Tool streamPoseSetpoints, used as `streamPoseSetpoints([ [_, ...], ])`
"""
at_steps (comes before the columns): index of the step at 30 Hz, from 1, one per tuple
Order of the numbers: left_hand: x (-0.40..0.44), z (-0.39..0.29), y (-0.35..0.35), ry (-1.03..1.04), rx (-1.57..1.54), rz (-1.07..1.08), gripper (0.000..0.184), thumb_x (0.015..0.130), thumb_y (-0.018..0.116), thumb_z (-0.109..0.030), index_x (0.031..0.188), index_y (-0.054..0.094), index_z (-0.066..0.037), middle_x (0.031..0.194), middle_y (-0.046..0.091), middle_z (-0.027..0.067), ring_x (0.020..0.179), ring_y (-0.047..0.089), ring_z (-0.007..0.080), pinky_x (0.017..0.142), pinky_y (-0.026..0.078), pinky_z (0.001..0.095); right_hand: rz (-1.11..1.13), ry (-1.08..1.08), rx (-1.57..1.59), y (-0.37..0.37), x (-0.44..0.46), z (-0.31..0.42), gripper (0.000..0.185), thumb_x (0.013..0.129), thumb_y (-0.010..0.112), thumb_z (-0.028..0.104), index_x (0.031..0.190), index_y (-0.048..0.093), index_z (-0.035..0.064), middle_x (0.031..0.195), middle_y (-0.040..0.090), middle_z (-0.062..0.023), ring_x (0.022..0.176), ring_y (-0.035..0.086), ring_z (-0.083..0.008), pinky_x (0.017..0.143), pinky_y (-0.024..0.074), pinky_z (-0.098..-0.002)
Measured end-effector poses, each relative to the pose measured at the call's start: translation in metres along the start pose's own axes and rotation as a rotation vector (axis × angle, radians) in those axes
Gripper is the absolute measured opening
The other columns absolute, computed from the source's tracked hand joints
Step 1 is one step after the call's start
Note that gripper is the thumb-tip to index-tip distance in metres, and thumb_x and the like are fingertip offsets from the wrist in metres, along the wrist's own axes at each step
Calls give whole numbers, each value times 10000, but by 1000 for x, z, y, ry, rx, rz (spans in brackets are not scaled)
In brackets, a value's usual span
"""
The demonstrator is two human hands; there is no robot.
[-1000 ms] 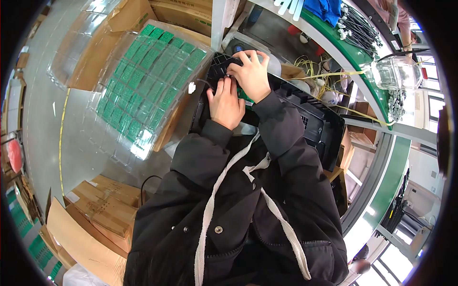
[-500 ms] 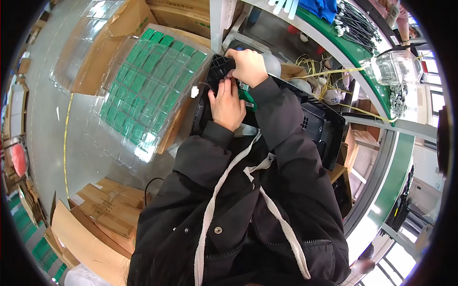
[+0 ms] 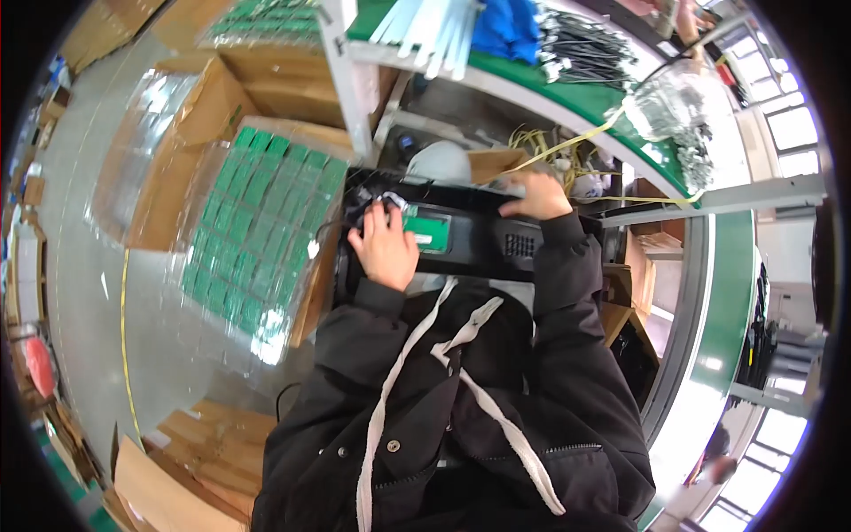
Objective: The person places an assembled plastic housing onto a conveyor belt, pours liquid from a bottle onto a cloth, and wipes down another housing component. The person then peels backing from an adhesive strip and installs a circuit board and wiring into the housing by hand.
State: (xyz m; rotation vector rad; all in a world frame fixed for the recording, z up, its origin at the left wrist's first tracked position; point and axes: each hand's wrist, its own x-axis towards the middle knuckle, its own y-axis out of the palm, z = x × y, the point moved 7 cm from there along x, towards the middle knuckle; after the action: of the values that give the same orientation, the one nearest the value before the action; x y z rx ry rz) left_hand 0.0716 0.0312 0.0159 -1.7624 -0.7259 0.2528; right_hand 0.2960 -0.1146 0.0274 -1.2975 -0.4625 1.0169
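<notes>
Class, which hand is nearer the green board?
Left. The left hand is at the left edge of the green board; the right hand is farther, beyond its right edge.

The right hand [image 3: 541, 197] has left the left end of the black housing [image 3: 479, 232], where it was beside the left hand [image 3: 388, 250], for the far edge near the right end. The housing, slanted before, now lies nearly straight across. Its green circuit board [image 3: 433, 234], earlier mostly covered, shows between the hands.
</notes>
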Motion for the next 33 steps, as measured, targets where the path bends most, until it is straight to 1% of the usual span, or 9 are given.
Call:
streamPoseSetpoints([
  [3,-3,-1,5,8,-2,-4,464,766,563,-242,1183,517,-44,1324,428,153,1216,400,280,898,308,506,-100,-74,-82,21,-32,-39,478,738,665,522,838,707,56,741,643,-196,737,632,-346,704,502,-435],
  [9,-8,-46,-30,102,-71,-30,589,779,545,-196,1320,401,-14,1433,280,207,1339,255,357,1008,209,576,-392,-282,-334,-48,-153,26,276,815,626,316,674,554,90,530,531,-77,468,563,-267,449,447,-373],
  [17,-71,-169,-145,869,-417,-555,456,740,569,-137,1190,573,-65,1272,466,196,1174,422,355,980,304,489,-982,607,-81,-157,-356,-29,135,779,689,152,753,658,23,571,543,-171,507,549,-325,475,391,-355],
  [20,-60,-179,-140,876,-464,-460,445,724,579,-122,1167,579,-83,1236,480,177,1150,435,345,952,313,457,-1452,836,-45,-163,-459,-68,448,882,646,242,568,480,-30,451,324,-56,463,273,-92,428,242,-326],
  [21,-50,-179,-136,839,-465,-409,440,720,582,-118,1160,579,-85,1229,480,172,1145,438,344,946,312,451,-1560,899,78,-161,-481,-79,329,918,581,215,722,621,-45,495,344,-5,495,298,-75,442,234,-314],
  [22,-40,-175,-132,789,-465,-396,434,720,583,-114,1153,577,-84,1224,478,171,1143,438,347,949,306,452,-1442,745,-404,-168,-500,-84,340,926,562,276,853,671,-37,507,406,2,490,353,-82,455,276,-297],
  [23,-30,-169,-127,739,-466,-383,428,720,585,-110,1147,575,-84,1219,476,170,1140,438,349,952,301,453,-1573,994,178,-166,-521,-102,372,916,571,304,818,647,-47,564,542,-56,509,471,-116,482,356,-296],
  [28,44,-137,-136,546,-369,-452,388,752,566,-89,1139,553,-64,1214,471,150,1132,438,338,945,301,447,-1162,1399,-331,-162,-615,-198,495,866,571,371,832,628,-120,698,630,-250,677,619,-390,641,450,-450],
  [33,111,-124,-134,482,-349,-554,340,772,576,-107,1104,532,-46,1068,501,136,1049,465,324,848,327,452,-1025,1709,-249,-114,-688,-351,406,740,538,279,843,647,-99,905,619,-316,932,601,-444,862,458,-464],
])
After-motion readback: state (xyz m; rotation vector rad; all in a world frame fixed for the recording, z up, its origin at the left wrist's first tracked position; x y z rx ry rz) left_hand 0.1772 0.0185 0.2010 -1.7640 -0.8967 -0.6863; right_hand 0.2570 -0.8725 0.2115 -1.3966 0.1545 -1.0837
